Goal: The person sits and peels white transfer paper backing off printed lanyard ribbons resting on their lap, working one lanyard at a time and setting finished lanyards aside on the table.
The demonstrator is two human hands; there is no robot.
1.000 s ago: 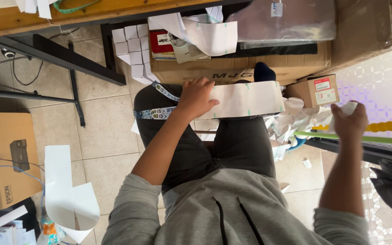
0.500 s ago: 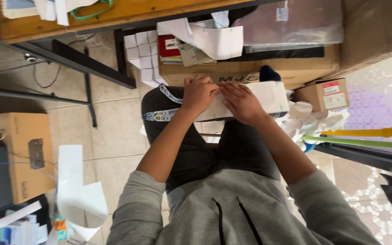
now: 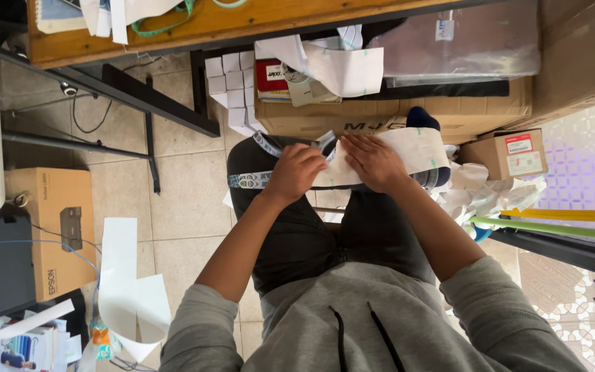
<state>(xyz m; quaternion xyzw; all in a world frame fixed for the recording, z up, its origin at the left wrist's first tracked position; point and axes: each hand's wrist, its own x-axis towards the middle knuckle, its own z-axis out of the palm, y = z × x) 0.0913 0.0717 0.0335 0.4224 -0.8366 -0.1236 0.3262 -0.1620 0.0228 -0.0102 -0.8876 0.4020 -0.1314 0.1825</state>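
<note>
At the centre of the frame the left hand (image 3: 297,173) is curled, its fingers pinching the near edge of a long white paper strip (image 3: 408,153) that lies across the person's knees. Just to its right, the right hand (image 3: 373,160) lies flatter on the same strip, fingers together and pressing it down, thumb tucked toward the left hand; the two hands are almost touching. The strip runs from the hands toward the right of the frame, with small green marks along its edge. A patterned blue and white ribbon (image 3: 259,165) loops over the dark trousers just left of the left hand. Above the hands, toward the top of the frame, sits a wide brown cardboard box (image 3: 380,117) with loose white papers (image 3: 339,65) on it, and a stack of small white boxes (image 3: 228,86) beside it to the left. A smaller labelled carton (image 3: 507,153) stands at the right, near crumpled white paper (image 3: 473,196). At lower left a white sheet (image 3: 122,275) lies on the tiled floor (image 3: 180,200) beside another brown box (image 3: 60,227).
</note>
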